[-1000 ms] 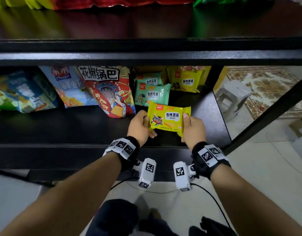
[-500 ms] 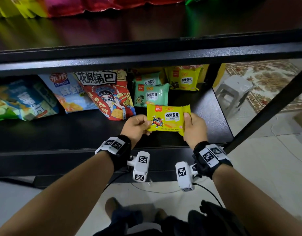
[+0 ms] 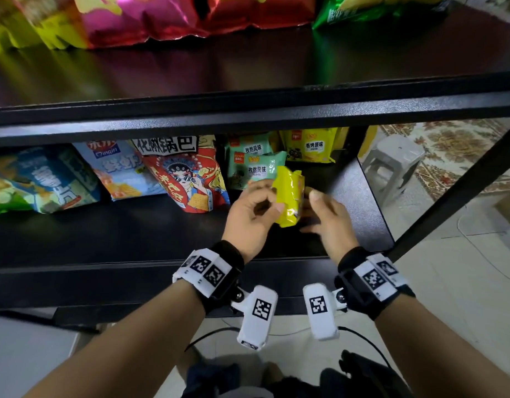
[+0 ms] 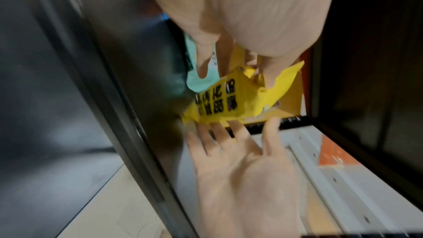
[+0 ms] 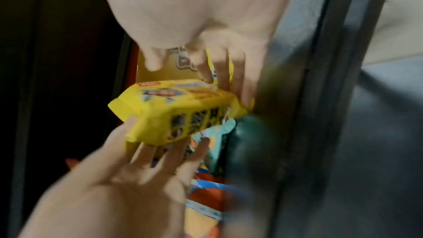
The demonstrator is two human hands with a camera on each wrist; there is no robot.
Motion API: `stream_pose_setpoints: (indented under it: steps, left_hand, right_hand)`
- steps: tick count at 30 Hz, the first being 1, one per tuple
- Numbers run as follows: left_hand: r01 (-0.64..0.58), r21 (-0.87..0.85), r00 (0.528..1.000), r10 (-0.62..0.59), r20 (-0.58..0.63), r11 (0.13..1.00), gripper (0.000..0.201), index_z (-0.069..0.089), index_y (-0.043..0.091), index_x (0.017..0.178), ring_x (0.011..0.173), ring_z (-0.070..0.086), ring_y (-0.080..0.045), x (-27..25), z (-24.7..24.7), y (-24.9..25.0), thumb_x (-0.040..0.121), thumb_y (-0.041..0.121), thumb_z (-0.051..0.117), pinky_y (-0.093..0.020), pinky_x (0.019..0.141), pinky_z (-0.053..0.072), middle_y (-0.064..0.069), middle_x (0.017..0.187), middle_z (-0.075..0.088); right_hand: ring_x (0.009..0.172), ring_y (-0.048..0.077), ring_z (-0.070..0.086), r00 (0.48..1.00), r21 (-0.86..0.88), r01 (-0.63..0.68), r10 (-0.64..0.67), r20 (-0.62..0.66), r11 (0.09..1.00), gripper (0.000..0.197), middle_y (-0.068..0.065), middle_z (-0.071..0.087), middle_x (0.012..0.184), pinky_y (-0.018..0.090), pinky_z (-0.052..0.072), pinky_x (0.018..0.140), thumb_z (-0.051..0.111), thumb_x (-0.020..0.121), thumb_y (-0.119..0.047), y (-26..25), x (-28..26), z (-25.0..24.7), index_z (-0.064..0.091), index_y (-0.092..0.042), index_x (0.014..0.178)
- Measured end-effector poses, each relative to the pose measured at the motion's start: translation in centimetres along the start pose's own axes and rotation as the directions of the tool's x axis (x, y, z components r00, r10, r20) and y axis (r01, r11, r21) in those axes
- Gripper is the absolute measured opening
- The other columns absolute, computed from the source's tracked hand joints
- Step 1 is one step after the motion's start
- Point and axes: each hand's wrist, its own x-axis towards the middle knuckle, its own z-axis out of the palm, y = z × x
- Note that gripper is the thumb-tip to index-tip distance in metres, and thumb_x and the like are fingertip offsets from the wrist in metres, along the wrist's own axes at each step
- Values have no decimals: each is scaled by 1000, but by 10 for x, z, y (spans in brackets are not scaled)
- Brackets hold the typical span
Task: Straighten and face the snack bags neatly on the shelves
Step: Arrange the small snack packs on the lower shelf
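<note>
A small yellow snack pack (image 3: 289,196) is up on its edge between my hands, above the front right of the black lower shelf (image 3: 133,231). My left hand (image 3: 272,203) pinches its left side with thumb and curled fingers. The right wrist view shows those fingers under the yellow pack (image 5: 174,104). My right hand (image 3: 311,208) touches the pack's right side with straight fingers and the thumb raised. In the left wrist view, those straight right fingers (image 4: 219,129) meet the lower edge of the yellow pack (image 4: 228,104). Both wrist views are blurred.
Behind the hands stand two green packs (image 3: 255,168) and another yellow pack (image 3: 311,146). To the left lean a red bag (image 3: 187,173), a light blue bag (image 3: 118,170) and a blue-green bag (image 3: 38,182). Shiny bags (image 3: 150,18) line the upper shelf. A grey stool (image 3: 391,162) stands beyond the slanted frame bar (image 3: 455,191).
The yellow pack was held flat and face up by its two ends; now it is turned onto its edge and the hands are closer together. The right hand's grip has loosened.
</note>
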Motion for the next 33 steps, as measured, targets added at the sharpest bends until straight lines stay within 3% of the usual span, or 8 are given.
stream_pose_setpoints:
  steps: [4, 9, 14, 16, 19, 23, 26, 33]
  left_hand:
    - [-89, 15, 972, 84, 218, 996, 14, 73, 5, 84, 143, 39, -19, -6, 21, 14, 89, 8, 60, -35, 119, 27, -8, 144, 54]
    - [148, -390, 985, -100, 140, 909, 24, 69, 4, 88, 130, 54, -23, 2, 9, 24, 76, -4, 50, -31, 106, 42, -21, 129, 63]
    - [416, -265, 909, -399, 119, 870, 13, 66, 13, 104, 98, 69, -24, 5, -4, 14, 92, 8, 66, -32, 84, 57, -8, 105, 72]
    - [515, -291, 855, -460, 239, 806, 23, 66, 7, 111, 83, 73, -26, 1, -5, 13, 91, 17, 67, -33, 72, 62, -14, 99, 75]
    - [451, -280, 892, -413, 185, 848, 26, 61, 2, 114, 65, 72, -21, -1, -4, 13, 90, 9, 68, -25, 54, 56, -14, 88, 73]
    - [439, -322, 898, -401, 180, 839, 17, 58, 9, 100, 76, 73, -25, -3, -7, 13, 88, 16, 67, -32, 64, 60, -8, 91, 74]
    - [451, -449, 881, -465, 86, 771, 17, 58, 8, 99, 90, 68, -29, -2, -3, 13, 94, 24, 60, -43, 74, 60, -12, 98, 69]
    - [319, -387, 940, -340, 16, 865, 25, 48, 8, 77, 50, 59, -12, -3, -8, 11, 100, 0, 51, -17, 42, 43, -10, 73, 58]
  right_hand:
    - [115, 23, 64, 885, 405, -359, 169, 434, 841, 60, 7, 67, 126, 48, 56, 88, 58, 81, -59, -20, -6, -5, 61, -21, 128]
    - [115, 26, 65, 910, 449, -359, 201, 362, 818, 46, 11, 66, 126, 44, 58, 84, 58, 89, -27, -20, -12, -18, 57, -14, 134]
    - [96, 25, 73, 915, 540, -390, 248, 319, 746, 46, 13, 74, 109, 35, 60, 69, 59, 85, -32, -18, -15, -31, 61, -8, 125]
    - [89, 28, 74, 912, 471, -386, 249, 327, 794, 46, 17, 74, 105, 32, 60, 63, 48, 94, -41, -17, -15, -31, 60, -9, 126]
    - [56, 27, 71, 935, 238, -316, 260, 241, 918, 58, 22, 74, 82, 25, 53, 44, 26, 104, -48, -11, -15, -27, 64, -4, 108]
    - [30, 20, 49, 984, -85, -155, 162, 75, 984, 59, 16, 65, 53, 19, 34, 34, 23, 106, -45, 0, -16, -26, 61, -7, 82]
    - [27, 18, 46, 993, -221, -56, 77, 88, 974, 47, 10, 60, 44, 18, 33, 32, 26, 107, -39, 3, -18, -26, 59, -13, 85]
    - [46, 28, 65, 966, -89, -128, 144, 215, 988, 42, 22, 72, 73, 29, 54, 44, 26, 105, -43, -1, -20, -22, 59, -17, 106]
